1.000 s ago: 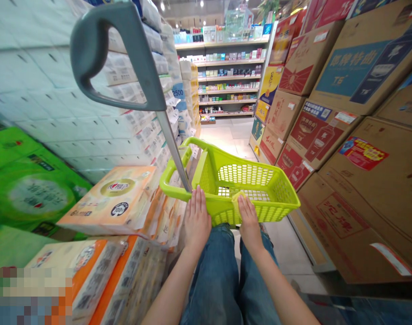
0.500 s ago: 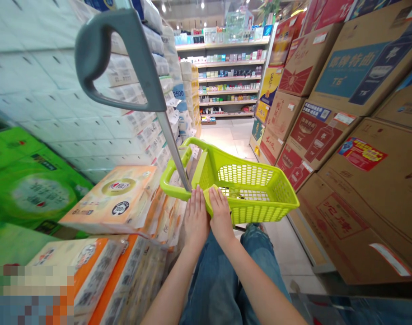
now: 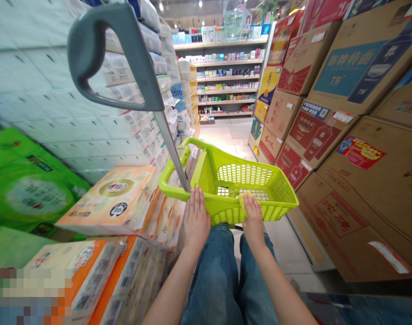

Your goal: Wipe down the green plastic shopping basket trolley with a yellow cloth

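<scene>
Yellow cloth [image 3: 242, 202] pressed to the near rim of a lime-green shopping basket [image 3: 222, 199] by the right hand [image 3: 254, 223].

The cloth is covered partly by the right hand's fingers, stretched out close together; whether it is also clamped by the thumb cannot be told. The left hand [image 3: 196, 223] is laid flat on the same rim, fingers straight and side by side, and a stretch of exposed edge is left between the two hands. Just left of the left fingertips, the basket's end is met by a metal pole [image 3: 172, 149] topped with a grey handle [image 3: 143, 67]. Right of the right hand, open rim is offered up to the corner. Farther out, room is bounded by a tissue pack [image 3: 116, 188] left of the left hand and stacked cartons [image 3: 341, 140] right of the right.
</scene>
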Available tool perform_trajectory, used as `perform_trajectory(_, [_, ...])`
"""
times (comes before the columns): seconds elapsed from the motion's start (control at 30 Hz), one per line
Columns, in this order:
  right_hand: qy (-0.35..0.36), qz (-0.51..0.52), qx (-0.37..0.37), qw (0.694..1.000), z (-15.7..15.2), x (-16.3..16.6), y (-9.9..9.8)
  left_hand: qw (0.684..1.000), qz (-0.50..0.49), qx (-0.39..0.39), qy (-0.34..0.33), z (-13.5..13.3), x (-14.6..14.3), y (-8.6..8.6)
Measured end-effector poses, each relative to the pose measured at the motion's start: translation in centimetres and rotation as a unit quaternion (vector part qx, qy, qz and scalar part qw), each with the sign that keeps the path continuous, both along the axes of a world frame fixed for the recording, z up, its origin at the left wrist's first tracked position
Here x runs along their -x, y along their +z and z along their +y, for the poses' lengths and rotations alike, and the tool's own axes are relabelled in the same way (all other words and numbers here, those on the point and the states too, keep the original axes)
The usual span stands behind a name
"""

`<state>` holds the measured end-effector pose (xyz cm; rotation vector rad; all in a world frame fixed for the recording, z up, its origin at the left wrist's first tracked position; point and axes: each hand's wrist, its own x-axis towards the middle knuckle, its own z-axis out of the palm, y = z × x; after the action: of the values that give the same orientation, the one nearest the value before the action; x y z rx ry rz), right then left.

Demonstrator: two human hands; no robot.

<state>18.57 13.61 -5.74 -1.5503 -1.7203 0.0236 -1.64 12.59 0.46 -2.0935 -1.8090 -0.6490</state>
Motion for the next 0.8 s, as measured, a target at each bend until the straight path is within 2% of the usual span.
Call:
perform_trajectory(0.07, [0.012, 0.006, 0.008, 1.0, 0.3, 2.4, 0.9, 1.0, 0.0, -0.003, 0.001, 0.0, 0.1, -0.1])
perform_trajectory(0.2, [0.092, 0.004, 0.014, 0.996, 1.0, 8.6, 3.7, 1.0, 0.013, -0.006, 0.006, 0.2, 0.2, -0.3])
perform_trajectory(0.3, [0.128, 0.016, 0.003, 0.992, 1.2, 10.7, 4.8, 1.0, 0.022, -0.004, 0.014, 0.2, 0.3, -0.4])
perform_trajectory(0.4, [0.138, 0.016, -0.003, 0.99, 1.0, 9.5, 4.4, 1.0, 0.013, -0.005, 0.007, 0.2, 0.3, -0.4])
perform_trajectory(0.5, [0.124, 0.002, -0.004, 0.992, 0.6, 6.0, 2.9, 1.0, 0.004, -0.004, 0.001, 0.1, 0.2, -0.3])
perform_trajectory(0.67, [0.048, -0.009, -0.016, 0.999, -0.1, -0.1, 0.3, 1.0, 0.005, 0.003, -0.001, 0.0, 0.1, 0.0])
perform_trajectory(0.73, [0.018, 0.003, -0.013, 1.0, -0.2, -0.7, -0.1, 1.0, 0.006, 0.002, 0.0, 0.0, 0.2, 0.0])
perform_trajectory(0.8, [0.012, 0.02, -0.012, 1.0, -0.1, 0.4, 0.2, 1.0, 0.003, 0.0, -0.001, 0.0, 0.2, -0.1])
